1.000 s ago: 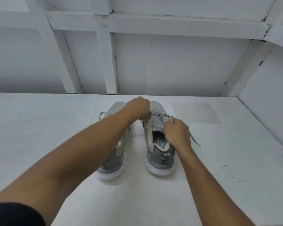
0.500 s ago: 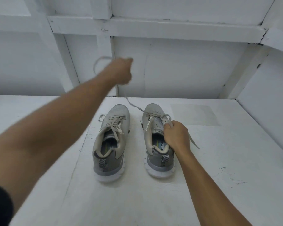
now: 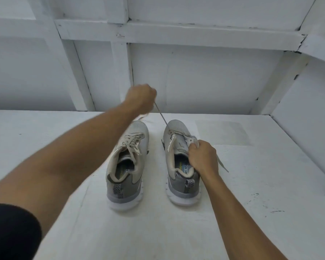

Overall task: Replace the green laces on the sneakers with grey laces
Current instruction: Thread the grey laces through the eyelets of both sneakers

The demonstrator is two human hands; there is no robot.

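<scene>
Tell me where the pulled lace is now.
Head view, centre: the lace runs taut from the raised left hand down to the front eyelets of the right sneaker.

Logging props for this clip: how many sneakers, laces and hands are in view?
Sneakers: 2 (left sneaker, right sneaker)
Laces: 2 (left lace, right lace)
Hands: 2 (left hand, right hand)
Total: 6

1. My left hand [image 3: 141,99] hides the end of the lace [image 3: 162,117] — fingertips unseen.
2. My right hand [image 3: 203,157] covers the right sneaker [image 3: 178,131] at its upper eyelets; insole print [image 3: 184,168] half-hidden, unreadable.
3. Left forearm [image 3: 73,152] blurred — sleeve [image 3: 11,231] cut off at the corner.
</scene>
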